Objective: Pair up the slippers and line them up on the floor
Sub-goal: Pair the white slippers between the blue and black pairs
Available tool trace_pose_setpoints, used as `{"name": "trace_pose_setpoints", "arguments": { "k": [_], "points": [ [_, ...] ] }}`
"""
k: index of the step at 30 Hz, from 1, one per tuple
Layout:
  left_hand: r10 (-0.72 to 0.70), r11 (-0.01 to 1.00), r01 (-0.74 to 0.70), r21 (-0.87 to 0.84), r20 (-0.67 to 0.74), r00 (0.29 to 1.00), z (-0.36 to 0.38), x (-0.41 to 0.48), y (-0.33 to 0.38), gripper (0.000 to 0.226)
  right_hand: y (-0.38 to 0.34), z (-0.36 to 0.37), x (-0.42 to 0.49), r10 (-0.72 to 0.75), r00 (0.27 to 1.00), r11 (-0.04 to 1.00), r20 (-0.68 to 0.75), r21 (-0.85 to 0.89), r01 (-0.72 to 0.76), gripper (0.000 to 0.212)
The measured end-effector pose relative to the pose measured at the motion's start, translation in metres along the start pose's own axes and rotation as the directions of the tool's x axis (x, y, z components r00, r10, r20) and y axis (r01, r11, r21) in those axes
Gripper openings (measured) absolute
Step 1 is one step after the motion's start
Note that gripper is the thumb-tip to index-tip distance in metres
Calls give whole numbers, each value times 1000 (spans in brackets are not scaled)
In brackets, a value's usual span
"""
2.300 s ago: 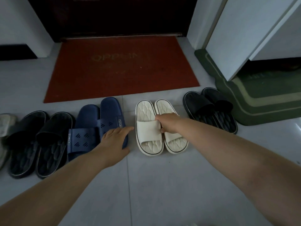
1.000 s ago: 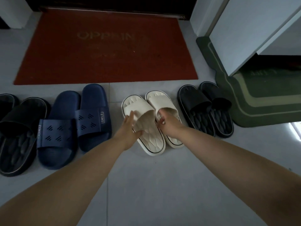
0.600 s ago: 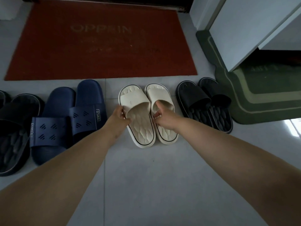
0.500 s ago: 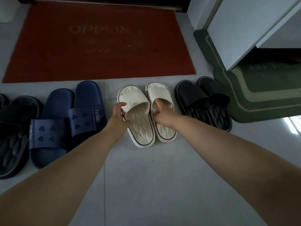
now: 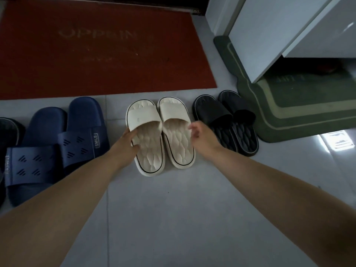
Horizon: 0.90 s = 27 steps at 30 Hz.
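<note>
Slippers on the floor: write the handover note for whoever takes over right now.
Left hand grips the outer edge of the left cream slipper; right hand is open, holds nothing, just beside the right cream slipper.
Along the red doormat: blue pair, the cream ones, black pair, each side by side; another dark slipper is cut off at the left edge.
Done: three pairs matched. To do: let go of the cream one, even up the staggered blue pair, check the left end.
</note>
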<state>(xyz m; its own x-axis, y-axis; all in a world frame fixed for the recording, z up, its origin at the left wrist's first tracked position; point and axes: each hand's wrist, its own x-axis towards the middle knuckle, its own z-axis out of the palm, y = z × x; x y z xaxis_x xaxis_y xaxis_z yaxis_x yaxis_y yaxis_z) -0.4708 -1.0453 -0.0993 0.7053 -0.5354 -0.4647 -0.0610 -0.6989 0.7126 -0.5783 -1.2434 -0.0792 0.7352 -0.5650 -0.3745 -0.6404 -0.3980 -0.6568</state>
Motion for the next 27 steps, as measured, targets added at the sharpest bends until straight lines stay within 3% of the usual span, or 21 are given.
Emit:
{"name": "trace_pose_setpoints", "arguments": {
  "k": [2,4,7,10,13,17,20,23,27],
  "points": [
    [4,1000,-4,4,-18,1000,0,0,1,57,25,-25,2,68,956,993,-287,-69,-92,29],
    [1,1000,-1,1,-30,1000,1,-1,0,55,45,-51,5,151,925,970,-348,-130,-207,32],
    [-17,1000,17,3,-50,999,4,-1,1,56,59,-70,16,267,949,949,-168,-125,-289,46],
    [-67,998,66,-6,-92,994,10,-6,5,60,51,-64,26,245,968,954,-59,-165,-252,59],
    [-137,991,136,-21,-93,986,16,-23,16,60,49,-55,30,227,973,954,-45,-192,-232,65],
    [-155,987,156,40,-24,988,14,-40,29,62,54,-63,38,188,973,942,-133,-258,-217,57],
    [-177,979,176,100,-1,984,13,-34,47,63,59,-78,52,166,985,956,-39,-240,-171,55],
    [-110,992,108,61,43,993,15,-25,61,66,64,-85,50,147,988,935,40,-333,-126,60],
    [-55,998,54,26,54,997,10,-18,61,64,70,-85,45,135,991,889,18,-443,-114,62]
  ]
}}
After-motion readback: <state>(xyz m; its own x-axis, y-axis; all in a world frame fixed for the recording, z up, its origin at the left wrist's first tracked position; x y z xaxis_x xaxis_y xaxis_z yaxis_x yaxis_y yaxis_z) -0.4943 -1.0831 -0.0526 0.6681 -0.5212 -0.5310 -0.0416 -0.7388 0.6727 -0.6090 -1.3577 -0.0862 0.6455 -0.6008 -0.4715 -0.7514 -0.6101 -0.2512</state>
